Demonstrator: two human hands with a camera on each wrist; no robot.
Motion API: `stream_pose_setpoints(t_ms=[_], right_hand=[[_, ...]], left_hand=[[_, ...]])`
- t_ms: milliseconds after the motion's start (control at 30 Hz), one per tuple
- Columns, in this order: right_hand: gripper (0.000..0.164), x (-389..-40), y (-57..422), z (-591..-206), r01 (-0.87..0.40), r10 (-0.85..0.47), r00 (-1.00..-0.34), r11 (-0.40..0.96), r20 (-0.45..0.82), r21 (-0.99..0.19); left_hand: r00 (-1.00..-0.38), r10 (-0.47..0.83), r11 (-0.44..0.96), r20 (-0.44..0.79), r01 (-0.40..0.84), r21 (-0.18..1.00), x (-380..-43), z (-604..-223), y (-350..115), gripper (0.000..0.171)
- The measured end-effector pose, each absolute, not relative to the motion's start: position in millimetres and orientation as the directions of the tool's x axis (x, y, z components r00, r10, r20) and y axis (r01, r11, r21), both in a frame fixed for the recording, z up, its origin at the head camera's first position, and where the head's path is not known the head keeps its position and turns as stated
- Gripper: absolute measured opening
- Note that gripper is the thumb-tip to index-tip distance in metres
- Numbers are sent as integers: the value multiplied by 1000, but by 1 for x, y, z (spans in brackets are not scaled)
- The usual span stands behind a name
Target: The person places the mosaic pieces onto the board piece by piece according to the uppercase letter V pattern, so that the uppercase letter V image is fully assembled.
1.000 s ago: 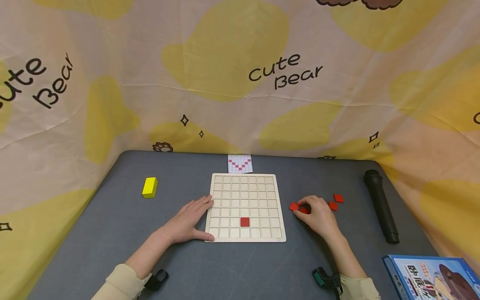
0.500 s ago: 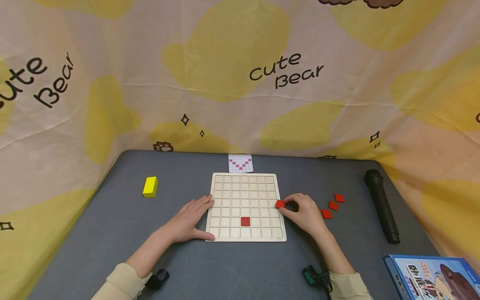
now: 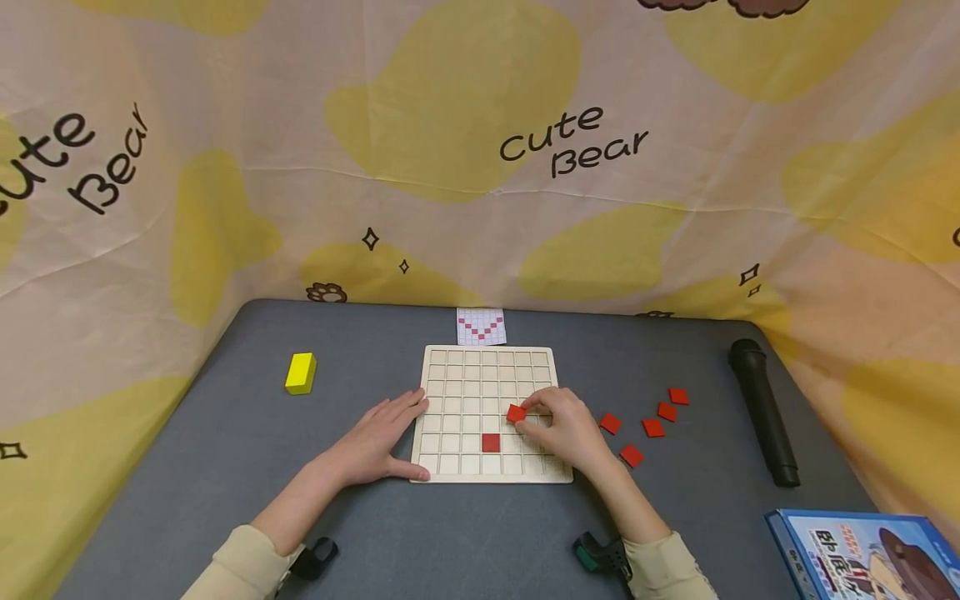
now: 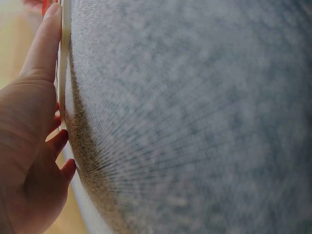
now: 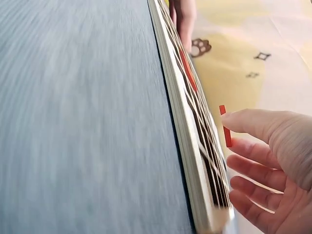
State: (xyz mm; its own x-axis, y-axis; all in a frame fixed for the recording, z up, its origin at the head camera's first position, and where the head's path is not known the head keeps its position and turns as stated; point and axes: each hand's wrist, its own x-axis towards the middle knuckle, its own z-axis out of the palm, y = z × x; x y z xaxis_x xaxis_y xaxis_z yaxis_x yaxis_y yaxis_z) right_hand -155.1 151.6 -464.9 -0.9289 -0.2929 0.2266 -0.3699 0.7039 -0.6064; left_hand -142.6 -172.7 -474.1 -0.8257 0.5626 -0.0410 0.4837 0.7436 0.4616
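Note:
A cream board (image 3: 455, 358) with a grid of square cells lies on the table. One red square tile (image 3: 491, 443) sits in a cell of its second row from the front. Between thumb and index finger my right hand (image 3: 564, 429) pinches another red tile (image 3: 515, 413), above the board's right half. The right wrist view shows this held tile (image 5: 225, 126) edge-on, raised off the board surface. At the board's left edge rests my left hand (image 3: 378, 442), fingers extended and thumb at the front left corner.
Several loose red tiles (image 3: 653, 428) lie right of the board. Behind it is a card (image 3: 482, 327) with a V-shaped pink pattern on a grid. A yellow block (image 3: 301, 373) stands at left, a black microphone (image 3: 763, 412) at right. A blue box (image 3: 870, 550) occupies the front right corner.
My right hand has picked a red tile from the loose ones and carried it left over the board. My left hand has stayed at the board's edge.

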Motion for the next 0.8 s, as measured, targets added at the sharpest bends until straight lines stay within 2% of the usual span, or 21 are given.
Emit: stream_pose_setpoints(t_ms=[333,800], right_hand=[[19,-157,118,-468,-433,-364,-899,646,244,-628],[19,-159,98,-473,-484,-426,-872,683,240,-547]], left_hand=[[-823,568,743,-30,496,448,-142,-473,-172,108],[-822,569,742,-32,497,450,-143,-476,-173,108]])
